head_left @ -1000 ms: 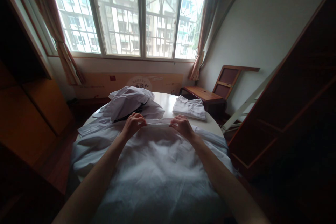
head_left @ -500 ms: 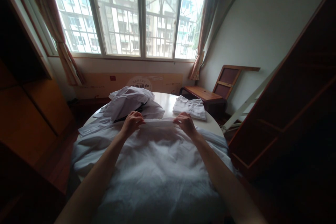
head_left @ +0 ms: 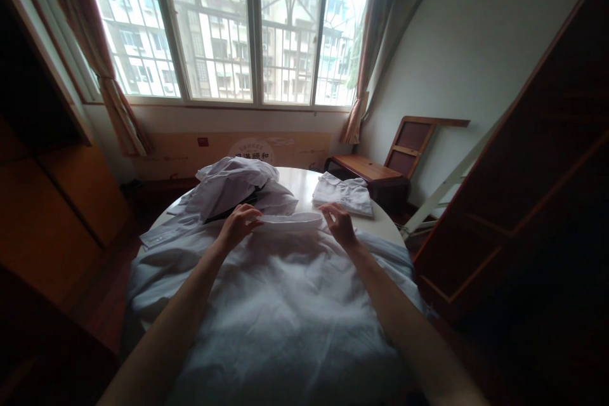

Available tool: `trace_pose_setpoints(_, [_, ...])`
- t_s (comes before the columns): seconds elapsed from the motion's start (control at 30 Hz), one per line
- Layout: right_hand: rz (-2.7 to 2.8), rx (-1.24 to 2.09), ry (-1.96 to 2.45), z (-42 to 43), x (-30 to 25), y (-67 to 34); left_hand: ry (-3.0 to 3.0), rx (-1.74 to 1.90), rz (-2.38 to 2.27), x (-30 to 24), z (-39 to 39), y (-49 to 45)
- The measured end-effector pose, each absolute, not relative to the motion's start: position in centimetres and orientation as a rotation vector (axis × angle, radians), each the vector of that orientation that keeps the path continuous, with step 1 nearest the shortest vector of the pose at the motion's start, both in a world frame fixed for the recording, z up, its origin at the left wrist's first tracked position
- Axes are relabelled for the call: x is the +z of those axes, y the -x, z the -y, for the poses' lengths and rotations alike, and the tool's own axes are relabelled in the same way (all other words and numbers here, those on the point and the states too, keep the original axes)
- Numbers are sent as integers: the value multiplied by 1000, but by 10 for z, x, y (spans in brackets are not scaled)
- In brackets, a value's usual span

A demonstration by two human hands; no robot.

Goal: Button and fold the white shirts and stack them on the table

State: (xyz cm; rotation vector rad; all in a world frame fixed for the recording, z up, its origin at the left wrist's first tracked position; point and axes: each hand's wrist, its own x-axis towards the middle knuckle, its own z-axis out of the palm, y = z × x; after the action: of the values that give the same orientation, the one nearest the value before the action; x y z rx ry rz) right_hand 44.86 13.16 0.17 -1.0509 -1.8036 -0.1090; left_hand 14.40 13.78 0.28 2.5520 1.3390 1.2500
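A white shirt [head_left: 285,292] lies spread over the near part of the round table, its body draping towards me. Its collar [head_left: 292,222] stands slightly raised at the far end and bows in a shallow curve. At the collar's left end, my left hand [head_left: 240,225] pinches the fabric between thumb and fingers. My right hand [head_left: 339,223] is by the right end, thumb and forefinger apart, just beside the cloth. One cuffed sleeve [head_left: 164,235] stretches out to the left.
A heap of white shirts [head_left: 233,184] with something dark among them sits at the back left of the white table [head_left: 304,181]. A folded shirt [head_left: 343,193] lies at the back right. Beyond stand a wooden bench [head_left: 366,168] and a white ladder [head_left: 447,190].
My right hand's fingers have parted and loosened from the collar. The collar, pulled straight before, now curves and sags a little. My left hand has barely shifted.
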Motion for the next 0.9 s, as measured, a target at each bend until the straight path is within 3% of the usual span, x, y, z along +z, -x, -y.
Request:
trace_pose_setpoints(0.13, [1662,-61,1245,-135,-2,-450,-2367,1246,-1587,9,-130,-152])
trace_pose_setpoints(0.33, [1887,-73,1371,-135,-6,-443,-2115,916,-1987,18,-116,-168])
trace_pose_setpoints(0.9, [1933,-185,1527,-127,4,-439,-2229,816,-2017,24,-111,-175])
